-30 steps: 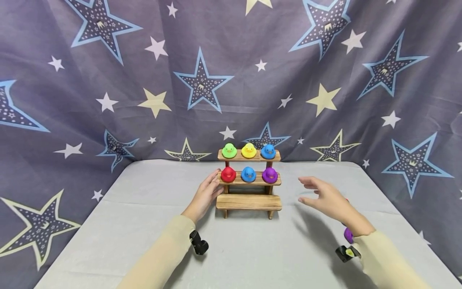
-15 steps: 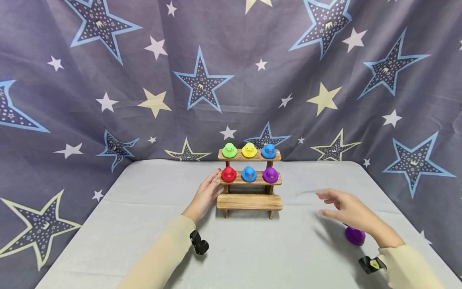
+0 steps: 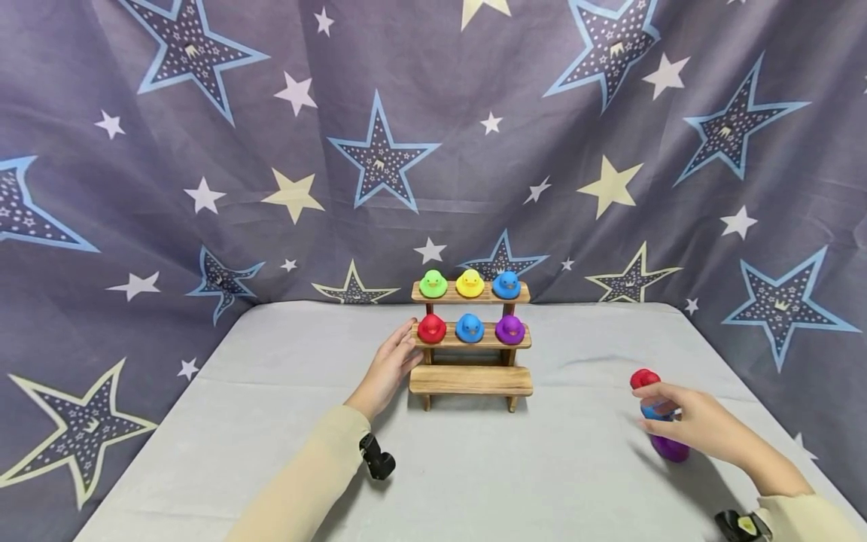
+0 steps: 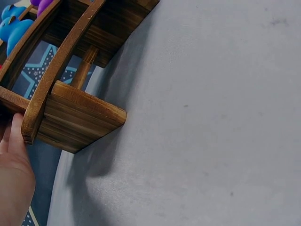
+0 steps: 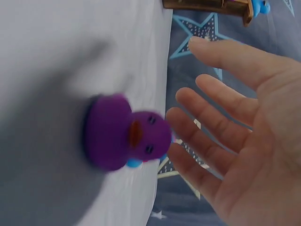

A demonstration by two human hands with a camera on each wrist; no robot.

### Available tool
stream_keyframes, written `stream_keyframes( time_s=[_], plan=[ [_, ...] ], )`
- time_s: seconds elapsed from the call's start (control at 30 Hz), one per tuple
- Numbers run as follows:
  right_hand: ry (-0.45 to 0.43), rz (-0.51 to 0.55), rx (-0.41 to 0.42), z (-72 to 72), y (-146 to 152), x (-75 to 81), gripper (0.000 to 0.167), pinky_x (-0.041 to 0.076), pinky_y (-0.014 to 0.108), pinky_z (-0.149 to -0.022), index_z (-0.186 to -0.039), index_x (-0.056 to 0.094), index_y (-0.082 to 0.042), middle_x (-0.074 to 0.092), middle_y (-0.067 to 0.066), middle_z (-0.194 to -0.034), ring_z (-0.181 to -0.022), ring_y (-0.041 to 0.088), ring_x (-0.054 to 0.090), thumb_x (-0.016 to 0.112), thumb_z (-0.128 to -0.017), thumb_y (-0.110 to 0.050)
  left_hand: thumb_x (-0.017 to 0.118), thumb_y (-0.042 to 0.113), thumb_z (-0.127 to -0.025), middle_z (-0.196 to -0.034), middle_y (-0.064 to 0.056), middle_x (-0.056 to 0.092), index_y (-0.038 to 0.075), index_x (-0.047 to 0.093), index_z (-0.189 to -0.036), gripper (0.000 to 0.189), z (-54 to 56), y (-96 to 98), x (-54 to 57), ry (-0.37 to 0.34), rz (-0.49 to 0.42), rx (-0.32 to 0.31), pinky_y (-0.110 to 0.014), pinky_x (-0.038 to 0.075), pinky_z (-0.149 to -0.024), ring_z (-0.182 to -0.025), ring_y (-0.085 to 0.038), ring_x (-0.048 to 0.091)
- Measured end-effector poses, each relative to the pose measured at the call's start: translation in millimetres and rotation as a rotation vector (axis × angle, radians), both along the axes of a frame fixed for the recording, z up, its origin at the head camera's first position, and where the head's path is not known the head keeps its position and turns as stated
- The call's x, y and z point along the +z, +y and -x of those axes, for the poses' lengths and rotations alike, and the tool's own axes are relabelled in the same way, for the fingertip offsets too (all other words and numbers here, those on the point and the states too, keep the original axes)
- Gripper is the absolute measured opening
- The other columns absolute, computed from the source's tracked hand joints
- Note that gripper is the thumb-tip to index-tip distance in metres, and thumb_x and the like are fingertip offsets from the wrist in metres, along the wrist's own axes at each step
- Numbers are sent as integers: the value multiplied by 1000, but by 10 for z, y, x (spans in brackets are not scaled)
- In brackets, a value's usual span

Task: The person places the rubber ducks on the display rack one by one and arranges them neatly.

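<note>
A three-tier wooden stand stands mid-table. Green, yellow and blue rubber ducks sit on its top shelf. The middle shelf bears red, blue and purple ones; its lowest shelf is bare. My left hand touches the left end of the middle shelf with extended fingers. At the right, my right hand spreads its fingers beside a row of red, blue and purple rubber ducks, partly covering the blue one.
The stand and ducks are on a table with a pale grey cloth. A dark star-patterned curtain hangs behind and along both sides. Each wrist carries a small black camera, the left one low over the cloth.
My right hand has moved right and toward me, away from the stand to the row of ducks at the right. The left hand stays at the shelf end.
</note>
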State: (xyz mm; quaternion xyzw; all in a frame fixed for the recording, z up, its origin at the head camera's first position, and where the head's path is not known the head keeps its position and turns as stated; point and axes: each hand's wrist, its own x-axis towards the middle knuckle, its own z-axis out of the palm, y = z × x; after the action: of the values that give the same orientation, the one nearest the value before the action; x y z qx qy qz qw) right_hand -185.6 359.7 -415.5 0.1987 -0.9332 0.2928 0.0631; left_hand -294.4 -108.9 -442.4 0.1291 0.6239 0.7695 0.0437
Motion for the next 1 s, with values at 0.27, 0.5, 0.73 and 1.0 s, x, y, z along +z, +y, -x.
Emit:
stream_keyframes(
  time_s=[0.27,0.5,0.73,1.0],
  plan=[
    [25,-34,-37,-125,186,-89,36,58,28,-65,-107,71,-4,71,3,-97,-83,5,63,86,-78,-18,39,13,-108,-162,-23,19,1,22,-158,55,1,-6,-8,1,-2,0,-48,32,-119,-146,-37,29],
    [47,-34,-62,-201,284,-191,33,56,26,-62,-102,73,-4,69,4,-94,-79,1,61,88,-75,-17,39,13,-108,-163,-23,17,1,22,-158,55,-4,0,-3,1,6,4,-48,32,-118,-146,-37,29],
    [82,-38,-56,-223,304,-250,36,56,25,-62,-101,73,-4,65,0,-92,-77,-2,59,90,-72,-16,40,14,-108,-163,-21,18,2,22,-159,55,7,-2,-6,-5,9,6,-47,33,-118,-146,-35,29],
    [83,-52,-58,-216,310,-273,40,55,25,-62,-103,72,-4,65,0,-93,-77,-3,58,91,-70,-17,40,14,-108,-163,-22,16,3,22,-159,55,-4,-13,-2,-6,10,2,-48,31,-119,-146,-36,28]
  ],
)
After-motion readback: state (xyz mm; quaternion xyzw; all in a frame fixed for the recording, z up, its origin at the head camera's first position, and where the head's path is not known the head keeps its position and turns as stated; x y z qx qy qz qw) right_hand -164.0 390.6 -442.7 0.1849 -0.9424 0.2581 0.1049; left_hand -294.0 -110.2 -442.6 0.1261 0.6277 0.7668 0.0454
